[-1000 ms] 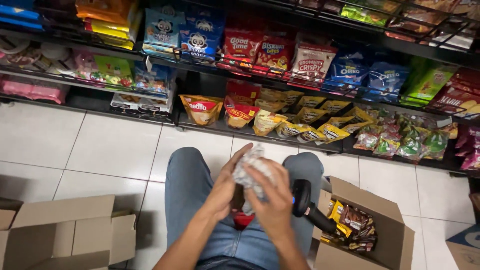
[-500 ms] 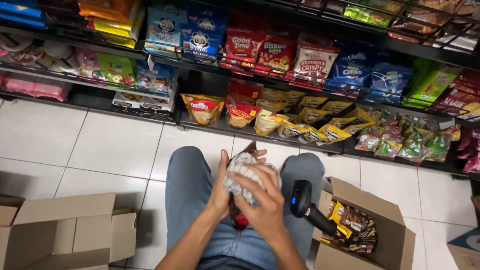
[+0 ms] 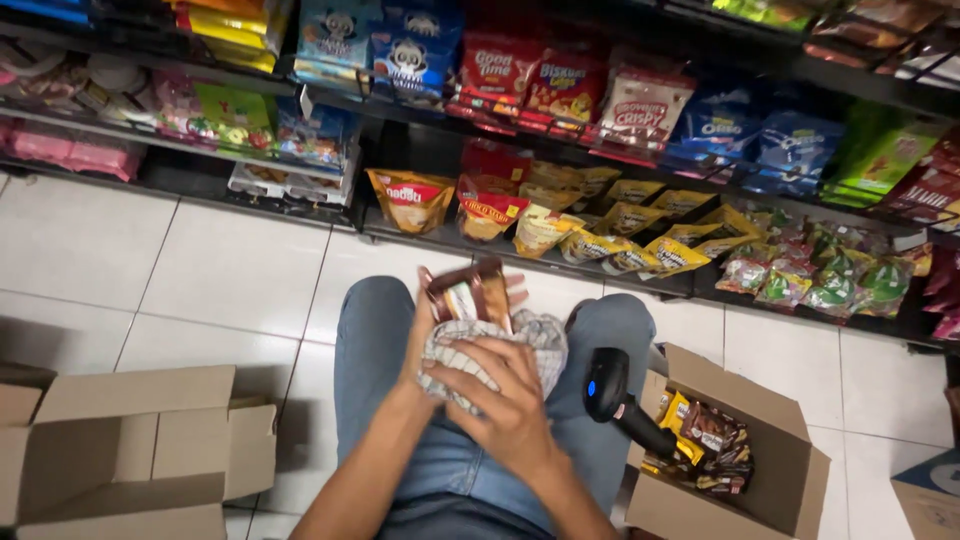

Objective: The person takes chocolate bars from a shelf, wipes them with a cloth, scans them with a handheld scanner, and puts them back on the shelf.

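Observation:
I sit on the floor with my jeans-clad legs toward a snack shelf. My left hand (image 3: 425, 340) holds a brown snack packet (image 3: 468, 295) upright over my lap. My right hand (image 3: 500, 400) presses a grey checked cloth (image 3: 490, 355) against the lower part of that packet. A black handheld scanner (image 3: 610, 385) rests against my right thigh, untouched.
An open cardboard box (image 3: 790, 450) with several small snack packs stands at my right. An empty open box (image 3: 130, 450) lies at my left on white floor tiles. Black wire shelves (image 3: 420, 235) full of snack bags run across the top.
The cloth has slid down off the packet, so the brown packet now shows above it. Both hands have dropped slightly toward my lap.

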